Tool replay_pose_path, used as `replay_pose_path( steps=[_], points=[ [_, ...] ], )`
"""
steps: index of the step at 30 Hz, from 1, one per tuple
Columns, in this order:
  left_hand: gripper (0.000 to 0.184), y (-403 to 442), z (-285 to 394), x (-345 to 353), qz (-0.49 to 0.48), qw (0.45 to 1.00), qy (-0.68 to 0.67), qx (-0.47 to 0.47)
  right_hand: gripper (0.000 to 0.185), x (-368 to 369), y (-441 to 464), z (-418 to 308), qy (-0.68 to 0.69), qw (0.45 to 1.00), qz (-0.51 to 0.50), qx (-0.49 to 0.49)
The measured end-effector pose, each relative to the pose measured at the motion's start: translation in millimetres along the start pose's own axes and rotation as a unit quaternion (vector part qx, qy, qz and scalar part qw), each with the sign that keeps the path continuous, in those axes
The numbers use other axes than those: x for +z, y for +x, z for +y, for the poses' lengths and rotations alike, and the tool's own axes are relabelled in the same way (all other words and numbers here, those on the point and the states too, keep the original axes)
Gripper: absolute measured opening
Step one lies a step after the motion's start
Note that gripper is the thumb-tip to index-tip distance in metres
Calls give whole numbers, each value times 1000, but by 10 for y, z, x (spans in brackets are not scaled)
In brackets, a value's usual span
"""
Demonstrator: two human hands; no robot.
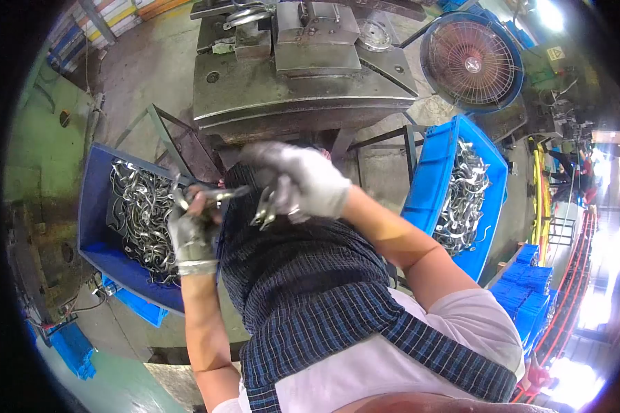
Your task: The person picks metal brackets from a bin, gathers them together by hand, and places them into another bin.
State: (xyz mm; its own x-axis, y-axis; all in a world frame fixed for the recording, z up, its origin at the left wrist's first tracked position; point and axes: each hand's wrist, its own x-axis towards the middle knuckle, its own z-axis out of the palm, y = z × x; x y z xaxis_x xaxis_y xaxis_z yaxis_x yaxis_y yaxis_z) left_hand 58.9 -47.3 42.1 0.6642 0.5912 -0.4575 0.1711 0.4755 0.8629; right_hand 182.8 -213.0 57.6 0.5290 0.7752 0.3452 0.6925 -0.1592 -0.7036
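My left hand (pixel 194 230), in a worn pale glove, is closed on a shiny metal part (pixel 226 194) that sticks out to the right. It is beside the dark blue bin (pixel 96 234) holding a heap of curved metal parts (pixel 148 213). In front of my apron, my right hand (pixel 310 180), in a white glove smeared by motion, is curled around several small curved metal parts (pixel 267 208) hanging below its fingers. Blur hides their exact shape. Both hands are above my lap, a short gap apart.
A heavy steel press table (pixel 303 96) with a metal die block (pixel 317 38) stands ahead. To the right is a light blue bin (pixel 427 172) full of shiny curved parts (pixel 465 196). A round fan (pixel 472 65) stands behind it. Blue crates (pixel 523 292) are stacked farther right.
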Motion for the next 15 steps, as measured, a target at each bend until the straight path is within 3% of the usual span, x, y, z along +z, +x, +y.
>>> replay_pose_path(
  steps=[1, 4, 6, 7, 8, 9, 11, 12, 15],
  points=[
    [24, -10, 47, 121, -23, 1000, 3, -9, 50, 102, 9, -50, 32, 990, -118, 74],
    [29, -65, 144, 310, -78, 995, 52, 38, 44, 109, -66, -28, 48, 974, -203, 87],
    [33, -160, 312, 293, -85, 989, 108, 53, 32, -75, -163, 105, 68, 989, -68, 110],
    [39, -95, 248, 176, -75, 995, 61, 25, 30, -175, -174, 133, 103, 987, 80, 89],
    [38, 148, -8, -76, -125, 991, 5, 39, 30, -235, -216, 296, 49, 981, 171, 77],
    [32, 119, -23, -101, -76, 997, 26, 17, 30, -296, -257, 459, -8, 963, 261, 73],
    [23, 75, -68, -159, -20, 995, 97, -6, 32, -370, -196, 854, 101, 914, 367, 143],
    [21, 93, -129, -204, -11, 989, 145, -5, 34, -433, -81, 936, 347, 820, 412, 195],
    [22, 202, -300, -390, -50, 993, 107, 2, 31, -476, -1, 1188, 192, 882, 398, 167]
  ],
)
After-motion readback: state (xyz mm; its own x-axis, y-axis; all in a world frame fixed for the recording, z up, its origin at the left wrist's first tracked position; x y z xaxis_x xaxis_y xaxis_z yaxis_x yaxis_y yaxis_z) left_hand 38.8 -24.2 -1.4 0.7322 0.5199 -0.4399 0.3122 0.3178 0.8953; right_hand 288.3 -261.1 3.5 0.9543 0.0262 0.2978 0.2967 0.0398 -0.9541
